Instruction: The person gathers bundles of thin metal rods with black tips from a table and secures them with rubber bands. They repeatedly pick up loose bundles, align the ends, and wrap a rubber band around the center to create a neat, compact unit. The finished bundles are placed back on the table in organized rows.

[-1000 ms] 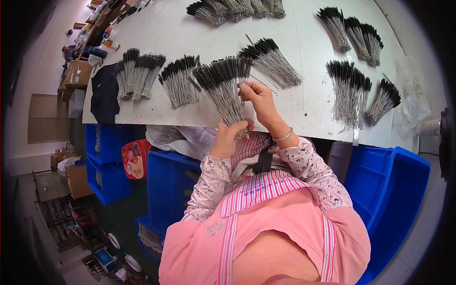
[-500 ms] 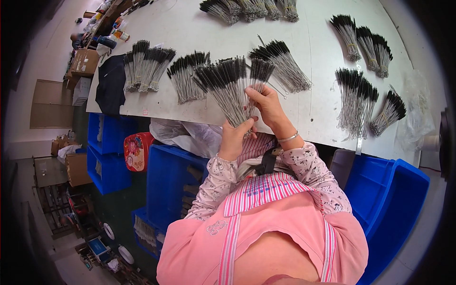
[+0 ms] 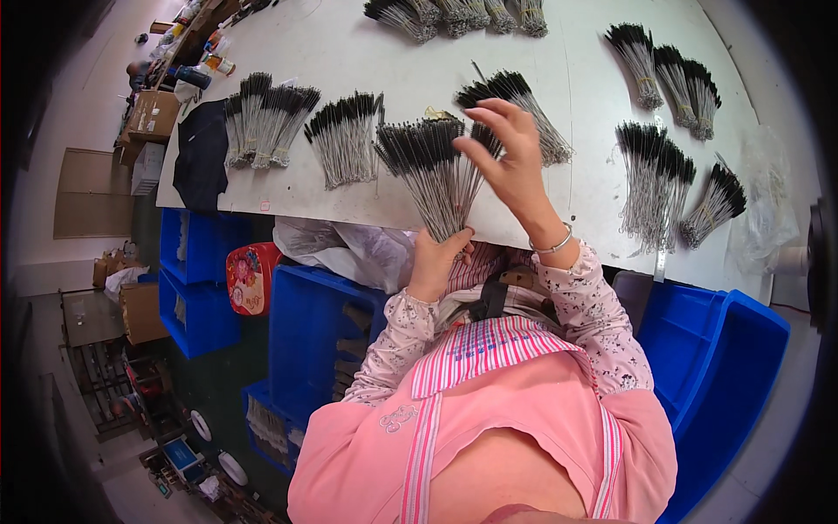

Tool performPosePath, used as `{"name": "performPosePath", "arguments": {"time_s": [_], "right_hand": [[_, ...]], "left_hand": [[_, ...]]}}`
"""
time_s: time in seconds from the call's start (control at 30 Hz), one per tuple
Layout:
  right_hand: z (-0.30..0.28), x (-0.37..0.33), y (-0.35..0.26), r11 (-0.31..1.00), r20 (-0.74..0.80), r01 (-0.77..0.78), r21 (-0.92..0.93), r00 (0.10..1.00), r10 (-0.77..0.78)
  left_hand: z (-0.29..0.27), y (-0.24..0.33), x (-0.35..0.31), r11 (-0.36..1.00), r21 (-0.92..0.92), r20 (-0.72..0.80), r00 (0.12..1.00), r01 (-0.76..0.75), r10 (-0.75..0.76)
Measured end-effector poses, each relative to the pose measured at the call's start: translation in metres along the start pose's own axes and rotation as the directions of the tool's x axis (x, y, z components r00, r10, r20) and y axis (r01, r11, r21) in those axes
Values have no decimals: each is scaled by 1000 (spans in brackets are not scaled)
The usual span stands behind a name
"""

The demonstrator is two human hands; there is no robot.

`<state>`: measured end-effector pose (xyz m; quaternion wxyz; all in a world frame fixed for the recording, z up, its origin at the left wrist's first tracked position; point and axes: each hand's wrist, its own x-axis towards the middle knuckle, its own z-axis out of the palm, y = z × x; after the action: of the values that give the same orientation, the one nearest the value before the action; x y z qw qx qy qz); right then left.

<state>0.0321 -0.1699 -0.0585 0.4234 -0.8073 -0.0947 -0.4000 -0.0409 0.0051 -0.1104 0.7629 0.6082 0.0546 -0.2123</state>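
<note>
A fanned bundle of thin wire brushes [image 3: 429, 179] with black bristle ends stands up from my left hand [image 3: 436, 262], which is wrapped round the wire ends at the bottom. My right hand [image 3: 511, 157] is raised beside the bristle ends, its thumb and fingers apart and nothing visible in it. It partly covers the bundle's right side. Behind it, a loose pile of brushes [image 3: 532, 118] lies on the white table [image 3: 349, 65]. Left of the held bundle is another pile of brushes [image 3: 343, 144].
More brush bundles [image 3: 271, 122] lie at the table's left, beside a dark cloth [image 3: 201, 157]. Further brush bundles [image 3: 655, 188] lie at the right, near a clear plastic bag [image 3: 766, 210]. Blue bins [image 3: 724, 384] and a red floral container [image 3: 250, 278] stand below the table edge.
My right hand has let go of the brushes, opened, and moved up and right. My left hand keeps hold of the bundle, whose bristle ends have shifted slightly right.
</note>
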Motion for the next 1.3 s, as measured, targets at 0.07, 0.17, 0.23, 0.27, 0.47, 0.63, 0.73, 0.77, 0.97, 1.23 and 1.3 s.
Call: {"name": "performPosePath", "arguments": {"time_s": [0.07,0.17,0.23,0.27,0.47,0.63,0.73,0.77,0.97,1.23,1.3], "right_hand": [[9,4,-11,999,26,-39,-38,999,40],[15,2,-7,993,110,-122,-12,986,122],[17,2,7,964,158,-233,127,964,212],[18,2,17,943,159,-273,193,957,244],[-2,21,28,924,392,-300,238,900,191],[-14,32,42,772,559,-518,368,787,261],[-21,31,44,693,534,-550,467,799,274],[-23,33,43,656,546,-573,490,789,282],[-23,45,48,680,524,-527,510,817,240],[-24,52,45,610,320,-618,495,783,534],[-18,38,40,685,44,-554,474,792,610]], "left_hand": [[1,-3,-1,1000,14,1,1000,12,-12],[-3,-6,-1,1000,-11,61,998,12,-12],[-3,-2,-4,996,-83,108,994,37,-28],[1,4,-6,988,-140,123,991,62,-45],[-7,15,-7,947,-296,205,977,123,-62],[-7,17,-7,929,-358,227,974,89,-5],[-8,22,-7,909,-402,234,972,111,-16],[-10,21,-6,915,-390,234,972,104,-11],[-12,20,-4,920,-372,275,961,123,-18],[-13,20,-5,831,-512,277,958,218,-80],[-12,19,-6,847,-498,220,972,187,-85]]}}
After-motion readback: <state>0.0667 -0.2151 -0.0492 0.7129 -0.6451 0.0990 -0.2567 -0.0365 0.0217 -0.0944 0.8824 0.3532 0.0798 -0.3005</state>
